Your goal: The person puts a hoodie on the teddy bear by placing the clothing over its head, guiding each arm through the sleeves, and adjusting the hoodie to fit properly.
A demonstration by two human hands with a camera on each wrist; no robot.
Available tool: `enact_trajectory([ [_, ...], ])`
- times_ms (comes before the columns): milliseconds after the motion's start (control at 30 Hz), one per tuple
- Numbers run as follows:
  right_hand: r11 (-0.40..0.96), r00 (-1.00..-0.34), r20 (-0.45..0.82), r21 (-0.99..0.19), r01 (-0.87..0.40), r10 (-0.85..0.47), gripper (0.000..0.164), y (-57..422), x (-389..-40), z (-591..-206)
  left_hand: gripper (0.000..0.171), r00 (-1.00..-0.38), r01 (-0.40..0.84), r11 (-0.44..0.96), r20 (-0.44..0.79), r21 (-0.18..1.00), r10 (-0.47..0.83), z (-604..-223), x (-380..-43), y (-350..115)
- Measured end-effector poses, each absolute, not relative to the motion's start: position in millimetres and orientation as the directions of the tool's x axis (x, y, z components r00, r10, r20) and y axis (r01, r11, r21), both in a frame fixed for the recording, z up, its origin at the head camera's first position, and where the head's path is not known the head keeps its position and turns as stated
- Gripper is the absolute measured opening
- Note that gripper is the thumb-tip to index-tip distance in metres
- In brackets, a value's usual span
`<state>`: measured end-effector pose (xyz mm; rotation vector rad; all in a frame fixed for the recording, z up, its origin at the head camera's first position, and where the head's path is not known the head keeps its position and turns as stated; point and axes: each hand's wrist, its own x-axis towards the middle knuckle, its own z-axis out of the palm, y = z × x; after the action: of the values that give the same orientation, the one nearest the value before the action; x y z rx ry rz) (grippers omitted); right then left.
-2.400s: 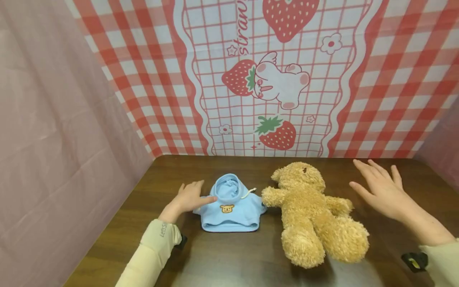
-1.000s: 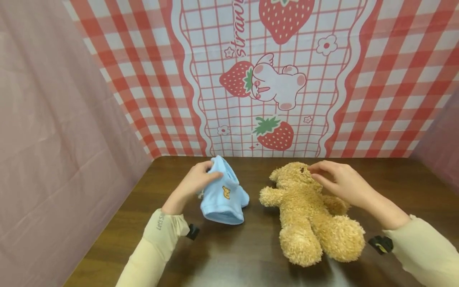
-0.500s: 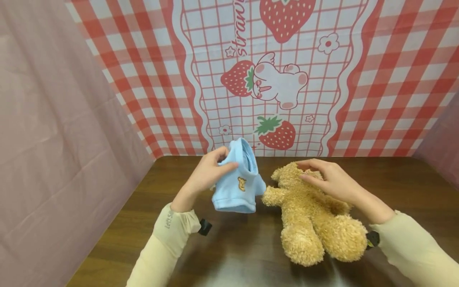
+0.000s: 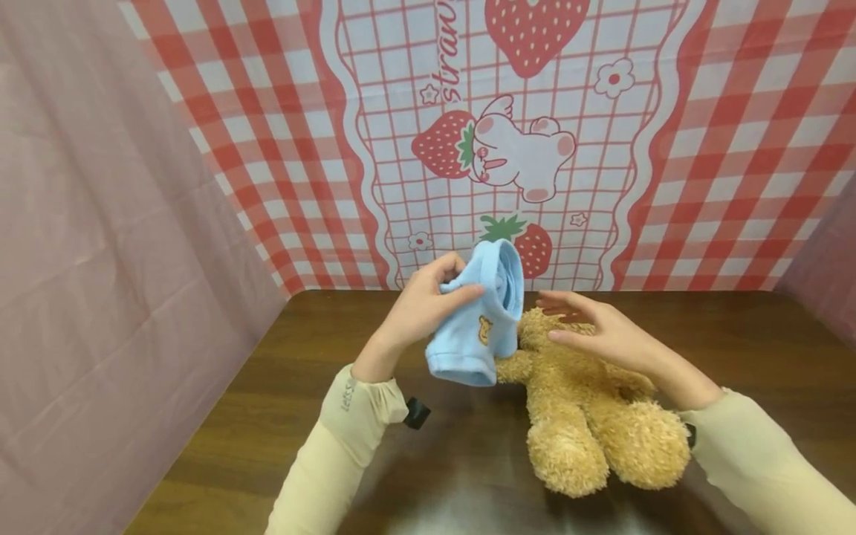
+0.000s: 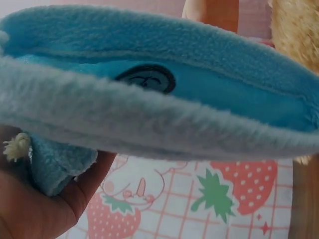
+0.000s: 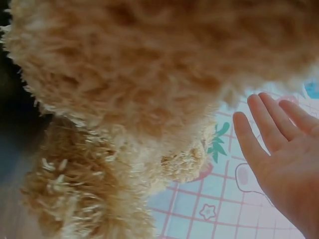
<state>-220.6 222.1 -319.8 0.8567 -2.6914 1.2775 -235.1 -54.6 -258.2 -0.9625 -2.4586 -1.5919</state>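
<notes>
My left hand [image 4: 423, 306] grips the side of a small light-blue hoodie [image 4: 471, 327], thumb in front. It hangs above the table, tilted, with its hood opening facing right and a bear patch on its front. In the left wrist view the hoodie's hem [image 5: 149, 114] gapes wide, its inside showing. A fluffy tan teddy bear [image 4: 568, 401] lies on its back, legs toward me; the hoodie and my right hand cover parts of its head. Over the bear's head is my right hand [image 4: 611, 334], fingers extended. The right wrist view shows that hand [image 6: 279, 149] apart from the fur, holding nothing.
A brown wooden table [image 4: 267, 416] lies under everything. Behind it hangs a red-and-white checked cloth [image 4: 294, 148] with strawberry prints. A pink curtain [image 4: 100, 260] borders the left side, and another pink curtain [image 4: 825, 230] stands at the right.
My left hand took hold of the hoodie, which lay flat, lifted it and carried it right toward the bear's head. My right hand moved left from beside the bear to over its head.
</notes>
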Motion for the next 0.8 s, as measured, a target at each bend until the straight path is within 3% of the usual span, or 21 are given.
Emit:
enact_trajectory([
  [300, 0.455, -0.840, 0.268, -0.742, -0.493, -0.471, 0.052, 220.6, -220.2, -311.2, 0.015, -0.763, 0.509, 0.038, 0.430, 0.860, 0.483, -251.6, -236.3, -31.0],
  [533, 0.203, -0.828, 0.331, -0.866, -0.457, -0.453, 0.062, 223.1, -222.5, -302.8, 0.014, -0.749, 0.490, -0.104, 0.479, 0.865, 0.457, -251.0, -237.3, -20.2],
  [633, 0.186, -0.830, 0.333, -0.873, -0.451, -0.447, 0.058, 224.6, -221.8, -301.3, 0.014, -0.761, 0.482, -0.135, 0.490, 0.866, 0.425, -253.2, -238.0, -17.7],
  [800, 0.243, -0.882, 0.306, -0.882, -0.404, -0.358, 0.032, 230.2, -218.1, -303.7, 0.015, -0.797, 0.432, -0.148, 0.453, 0.890, 0.400, -260.8, -239.8, -14.0],
])
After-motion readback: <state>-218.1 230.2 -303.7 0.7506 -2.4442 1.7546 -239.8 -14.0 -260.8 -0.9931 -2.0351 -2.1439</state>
